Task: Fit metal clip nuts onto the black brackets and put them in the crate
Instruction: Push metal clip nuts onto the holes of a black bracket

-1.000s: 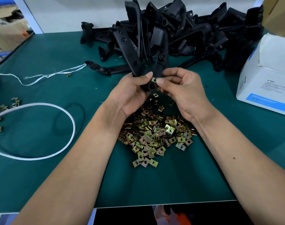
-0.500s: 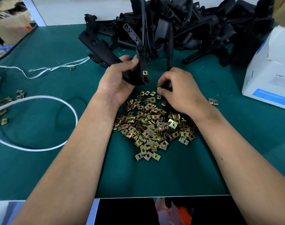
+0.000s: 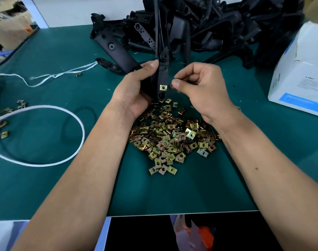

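While the left hand (image 3: 134,87) grips a black bracket (image 3: 162,77) upright, thumb along its edge and fingers curled behind it, the right hand (image 3: 201,87) holds just beside it with fingers curled, thumb and forefinger pinched on a small clip nut (image 3: 175,81). One brass-coloured clip nut (image 3: 163,87) already sits near the bracket's lower end. Below the hands, a heap of loose clip nuts (image 3: 171,138) lies on the green counter (image 3: 172,192). More black brackets (image 3: 209,28) are piled at the far edge, beside a white box (image 3: 299,78).
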Available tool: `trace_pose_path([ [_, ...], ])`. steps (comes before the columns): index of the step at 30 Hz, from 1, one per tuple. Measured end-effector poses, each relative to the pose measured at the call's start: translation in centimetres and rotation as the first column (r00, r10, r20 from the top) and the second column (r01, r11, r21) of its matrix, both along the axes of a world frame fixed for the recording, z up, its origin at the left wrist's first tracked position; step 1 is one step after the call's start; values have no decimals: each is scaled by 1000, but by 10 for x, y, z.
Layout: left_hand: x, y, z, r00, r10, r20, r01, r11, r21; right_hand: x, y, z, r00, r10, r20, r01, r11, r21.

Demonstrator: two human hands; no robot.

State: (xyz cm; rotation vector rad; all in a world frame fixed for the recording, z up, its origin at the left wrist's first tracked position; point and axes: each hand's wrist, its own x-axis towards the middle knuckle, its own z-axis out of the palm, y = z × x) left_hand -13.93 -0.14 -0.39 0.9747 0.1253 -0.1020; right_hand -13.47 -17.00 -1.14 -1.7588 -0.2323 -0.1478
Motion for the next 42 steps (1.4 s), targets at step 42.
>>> trace_pose_path([
  [42, -4, 2, 2, 992, -94, -81, 105, 983, 147, 3, -14, 1, 974, 196, -111, -173, 966, 194],
])
